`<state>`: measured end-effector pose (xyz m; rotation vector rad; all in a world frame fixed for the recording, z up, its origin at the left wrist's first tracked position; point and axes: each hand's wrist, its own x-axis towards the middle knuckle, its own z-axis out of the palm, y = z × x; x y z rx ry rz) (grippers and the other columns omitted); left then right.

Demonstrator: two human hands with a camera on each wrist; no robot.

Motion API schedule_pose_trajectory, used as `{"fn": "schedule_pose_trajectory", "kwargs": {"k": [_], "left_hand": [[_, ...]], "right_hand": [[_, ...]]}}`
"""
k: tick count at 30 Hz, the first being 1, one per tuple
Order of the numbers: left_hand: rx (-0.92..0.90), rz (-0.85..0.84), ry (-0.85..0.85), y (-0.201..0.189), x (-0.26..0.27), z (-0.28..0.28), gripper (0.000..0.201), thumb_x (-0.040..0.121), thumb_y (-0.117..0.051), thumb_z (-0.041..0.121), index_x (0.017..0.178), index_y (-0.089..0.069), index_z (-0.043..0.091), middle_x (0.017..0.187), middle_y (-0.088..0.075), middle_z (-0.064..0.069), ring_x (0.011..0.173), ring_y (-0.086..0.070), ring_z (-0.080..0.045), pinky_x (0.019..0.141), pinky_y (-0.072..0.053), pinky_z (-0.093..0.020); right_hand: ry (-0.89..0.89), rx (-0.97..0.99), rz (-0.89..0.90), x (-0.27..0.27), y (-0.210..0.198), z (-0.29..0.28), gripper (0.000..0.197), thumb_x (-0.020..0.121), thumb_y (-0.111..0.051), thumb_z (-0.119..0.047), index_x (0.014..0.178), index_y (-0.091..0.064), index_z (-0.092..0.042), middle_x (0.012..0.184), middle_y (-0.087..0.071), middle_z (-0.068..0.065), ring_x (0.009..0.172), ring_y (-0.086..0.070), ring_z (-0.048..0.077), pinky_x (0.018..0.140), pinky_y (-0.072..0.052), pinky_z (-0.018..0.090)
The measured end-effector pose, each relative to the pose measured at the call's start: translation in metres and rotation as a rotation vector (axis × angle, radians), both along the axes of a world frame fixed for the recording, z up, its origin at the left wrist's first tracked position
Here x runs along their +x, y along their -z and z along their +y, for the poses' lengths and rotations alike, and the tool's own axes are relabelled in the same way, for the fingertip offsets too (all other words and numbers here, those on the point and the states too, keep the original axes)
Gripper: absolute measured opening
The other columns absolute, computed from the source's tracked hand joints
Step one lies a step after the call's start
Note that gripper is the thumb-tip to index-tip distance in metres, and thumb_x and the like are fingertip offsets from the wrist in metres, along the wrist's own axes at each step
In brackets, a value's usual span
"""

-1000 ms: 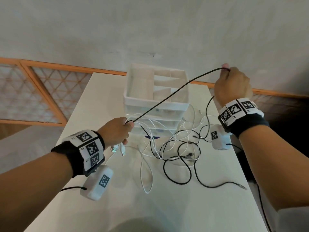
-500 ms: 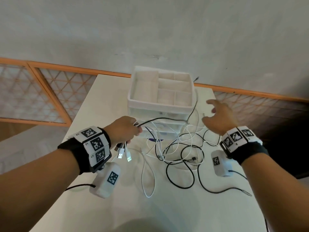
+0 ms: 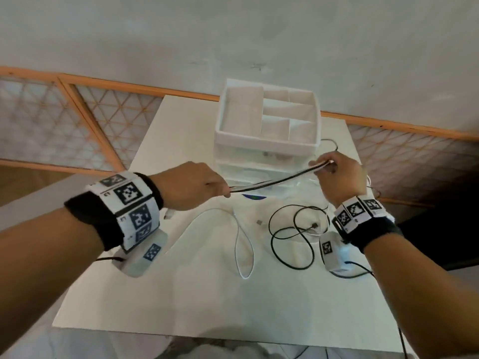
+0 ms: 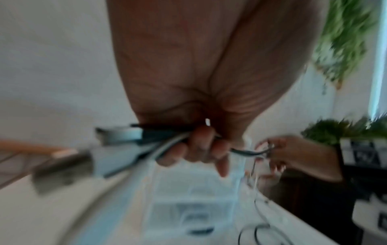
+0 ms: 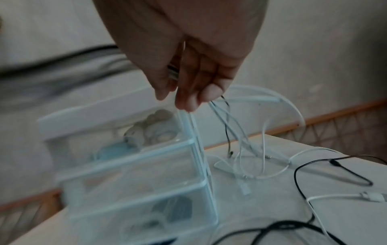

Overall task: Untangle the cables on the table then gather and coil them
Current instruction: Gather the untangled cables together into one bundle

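Note:
A bundle of black and white cables (image 3: 272, 180) stretches in the air between my two hands, in front of the organiser. My left hand (image 3: 223, 189) grips one end with curled fingers (image 4: 201, 149); USB plugs (image 4: 117, 134) stick out behind the fist. My right hand (image 3: 324, 165) pinches the other end between thumb and fingers (image 5: 188, 92), and loose strands (image 5: 234, 129) hang from it to the table. A white cable loop (image 3: 243, 251) and black cable loops (image 3: 293, 235) lie on the table below.
A white drawer organiser (image 3: 267, 149) with an open compartment tray stands at the back of the white table (image 3: 181, 294), right behind the stretched bundle. A wall and an orange-framed lattice rail (image 3: 64, 120) lie beyond. The table's right edge is close to my right wrist.
My right hand let go of the black cable it held high, dropped open, then took hold of the bundle near the organiser. Several cables rose off the table pile into the bundle.

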<state>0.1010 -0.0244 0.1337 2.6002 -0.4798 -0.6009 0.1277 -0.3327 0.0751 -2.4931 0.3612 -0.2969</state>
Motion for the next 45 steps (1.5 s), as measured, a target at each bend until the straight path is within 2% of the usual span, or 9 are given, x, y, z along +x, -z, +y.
{"fn": "schedule_pose_trajectory", "kwargs": {"k": [5, 8, 10, 13, 19, 25, 33, 38, 45], "left_hand": [[0.104, -0.058, -0.226, 0.071, -0.011, 0.018, 0.03, 0.098, -0.043, 0.01, 0.089, -0.067, 0.024, 0.107, -0.07, -0.004, 0.096, -0.063, -0.027, 0.076, -0.04, -0.026], [-0.033, -0.026, -0.308, 0.082, -0.017, 0.021, 0.029, 0.1, -0.043, 0.013, 0.09, -0.07, 0.019, 0.098, -0.068, -0.005, 0.091, -0.061, -0.027, 0.073, -0.041, -0.028], [-0.096, 0.004, -0.299, 0.08, -0.02, 0.018, 0.03, 0.102, -0.043, 0.019, 0.097, -0.072, 0.015, 0.093, -0.065, -0.002, 0.085, -0.058, -0.022, 0.068, -0.037, -0.028], [-0.164, 0.022, -0.259, 0.073, -0.021, 0.011, 0.033, 0.099, -0.051, 0.038, 0.079, -0.063, 0.016, 0.074, -0.061, 0.0, 0.07, -0.055, -0.02, 0.06, -0.037, -0.031], [-0.45, -0.01, -0.315, 0.062, -0.018, -0.01, 0.039, 0.101, -0.047, 0.042, 0.087, -0.054, 0.007, 0.063, -0.052, 0.001, 0.055, -0.042, -0.017, 0.051, -0.032, -0.03], [-0.447, 0.166, -0.319, 0.065, -0.023, -0.02, 0.033, 0.104, -0.038, 0.039, 0.078, -0.041, 0.019, 0.075, -0.063, -0.002, 0.034, -0.04, -0.003, 0.041, -0.03, -0.024], [0.029, 0.134, -0.383, 0.106, -0.021, 0.036, 0.035, 0.104, -0.036, 0.037, 0.076, -0.039, 0.016, 0.096, -0.062, -0.018, 0.098, -0.058, -0.039, 0.069, -0.032, -0.035], [-0.29, 0.227, -0.466, 0.085, -0.005, 0.019, 0.035, 0.102, -0.043, 0.036, 0.082, -0.048, 0.008, 0.076, -0.056, -0.011, 0.047, -0.041, -0.022, 0.05, -0.036, -0.028], [-0.522, 0.265, -0.467, 0.037, 0.015, -0.017, 0.029, 0.102, -0.047, 0.03, 0.086, -0.053, 0.006, 0.068, -0.056, -0.003, 0.041, -0.033, -0.015, 0.046, -0.031, -0.026]], "right_hand": [[-0.164, 0.067, 0.173, -0.034, 0.043, 0.046, 0.082, 0.088, -0.069, -0.022, 0.149, -0.018, -0.042, 0.123, -0.064, -0.005, 0.094, -0.07, 0.03, 0.094, -0.052, 0.041], [-0.168, -0.002, 0.147, -0.069, 0.069, 0.08, 0.053, 0.087, -0.066, -0.044, 0.132, -0.04, -0.029, 0.106, -0.071, -0.01, 0.092, -0.069, 0.024, 0.083, -0.051, 0.035], [-0.332, -0.021, 0.453, -0.089, 0.083, 0.105, 0.058, 0.076, -0.062, -0.073, 0.116, -0.055, -0.031, 0.102, -0.07, -0.013, 0.097, -0.066, 0.016, 0.085, -0.049, 0.033], [-0.556, -0.081, 0.665, -0.098, 0.101, 0.118, 0.033, 0.079, -0.061, -0.061, 0.094, -0.066, -0.032, 0.097, -0.072, -0.009, 0.096, -0.068, 0.016, 0.083, -0.053, 0.032], [-0.63, 0.099, 0.253, -0.076, 0.007, 0.111, 0.014, 0.097, -0.063, -0.028, 0.097, -0.077, -0.025, 0.059, -0.063, -0.017, 0.062, -0.061, 0.006, 0.065, -0.045, 0.015], [-0.189, 0.216, -0.176, -0.04, -0.056, 0.063, 0.015, 0.094, -0.066, -0.031, 0.102, -0.078, -0.024, 0.082, -0.071, -0.018, 0.073, -0.062, -0.007, 0.074, -0.048, 0.015], [0.424, 0.144, -0.338, -0.01, -0.078, -0.005, 0.035, 0.096, -0.054, -0.051, 0.112, -0.072, -0.024, 0.091, -0.063, -0.003, 0.085, -0.054, 0.017, 0.077, -0.043, 0.028], [0.329, 0.114, -0.263, 0.014, -0.078, -0.014, 0.035, 0.1, -0.051, -0.047, 0.114, -0.069, -0.02, 0.097, -0.07, 0.002, 0.088, -0.062, 0.022, 0.075, -0.039, 0.025], [0.227, 0.023, -0.373, 0.049, -0.101, -0.031, 0.044, 0.1, -0.052, -0.028, 0.144, -0.051, -0.022, 0.144, -0.054, -0.001, 0.13, -0.051, 0.015, 0.09, -0.025, 0.001]]}}
